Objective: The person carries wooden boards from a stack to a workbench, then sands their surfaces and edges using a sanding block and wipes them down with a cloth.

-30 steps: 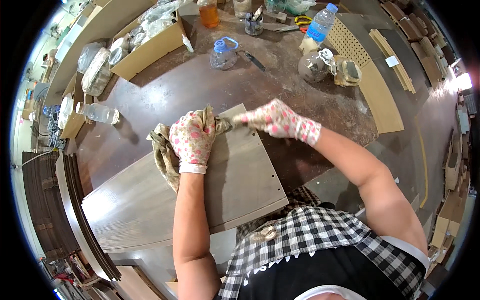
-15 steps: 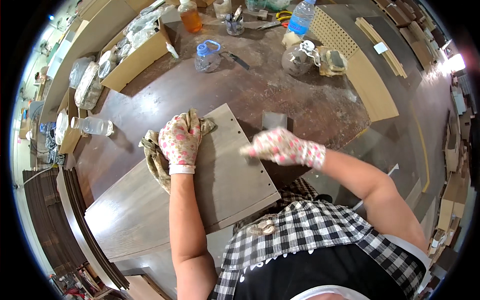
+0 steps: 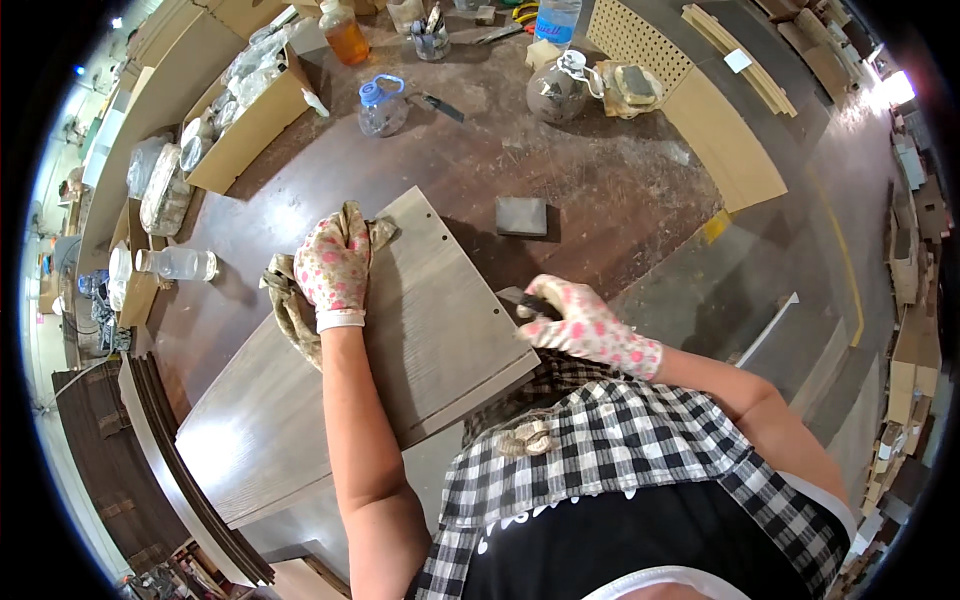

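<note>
A grey wood-grain panel (image 3: 425, 310) with small holes along its right end lies slanted in front of me, one end over the table's near edge. My left hand (image 3: 334, 265), in a pink-spotted glove, grips a patterned rag (image 3: 290, 300) against the panel's far side. At the holed end my right hand (image 3: 572, 318), gloved alike, is closed round a dark-handled knife (image 3: 540, 305). Its blade points left at the panel's edge; whether it touches cannot be told. A small grey rectangular block (image 3: 521, 216) rests on the brown table (image 3: 620, 190) beyond the panel.
Beyond my hands stand a blue-capped bottle (image 3: 382, 106), a round jug (image 3: 558, 92), a sponge-like block (image 3: 635, 84) and a bottle of orange liquid (image 3: 345, 35). A cardboard box (image 3: 255, 135) of wrapped items sits left, near a clear bottle (image 3: 178, 264). Perforated board (image 3: 640, 45) edges the right.
My right hand has come down and right along the panel's end, and the knife now shows in it. My left hand stays on the rag. The whole view has shifted slightly.
</note>
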Tool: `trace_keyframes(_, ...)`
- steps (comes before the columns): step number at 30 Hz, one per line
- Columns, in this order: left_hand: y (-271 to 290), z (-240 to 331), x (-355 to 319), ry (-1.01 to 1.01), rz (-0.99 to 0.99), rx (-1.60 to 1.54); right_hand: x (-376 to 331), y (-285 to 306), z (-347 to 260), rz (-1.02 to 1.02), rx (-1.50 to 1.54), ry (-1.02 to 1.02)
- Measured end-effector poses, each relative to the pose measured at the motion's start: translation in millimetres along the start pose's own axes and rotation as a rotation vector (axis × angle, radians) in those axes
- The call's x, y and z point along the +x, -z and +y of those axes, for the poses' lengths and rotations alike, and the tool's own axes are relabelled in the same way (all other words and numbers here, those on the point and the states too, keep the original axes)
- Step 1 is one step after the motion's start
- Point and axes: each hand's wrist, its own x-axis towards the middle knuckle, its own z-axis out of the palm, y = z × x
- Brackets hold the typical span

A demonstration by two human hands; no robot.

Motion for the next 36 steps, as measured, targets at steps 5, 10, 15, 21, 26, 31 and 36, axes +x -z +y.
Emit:
trace_keyframes(5, 0.3, -1.5, -1.6, -0.018, -0.003, -0.036, 6.3, -13.0, -3.7, -0.013, 0.229, -0.021)
trace_keyframes(10, 1.8, -0.9, -2.1, 0.017, 0.010, 0.000, -0.1, -0.9, -13.9, -0.192, 0.497, -0.213)
trace_keyframes(15, 1.6, 0.4, -0.5, -0.002, -0.005, -0.019, 9.7, -0.9, -7.4, -0.100, 0.280, -0.030)
trace_keyframes(21, -0.6, -5.5, -3.0, 0.010, -0.008, -0.023, 13.1, 7.7, -5.5, 0.085, -0.345, 0.573)
trace_keyframes(26, 3.7, 3.3, -1.5, -0.031, 0.042, -0.064, 44.5, 4.9, -4.6, 0.077, -0.518, 0.790)
trace_keyframes(31, 5.5, 0.8, -2.4, -0.012, 0.071, -0.061, 12.3, 10.3, 11.5, -0.169, -0.578, 0.879)
trace_keyframes(36, 7.8, 3.9, -1.6, 0.000, 0.000, -0.003, 40.7, 6.0, 8.5, 0.057, -0.356, 0.968)
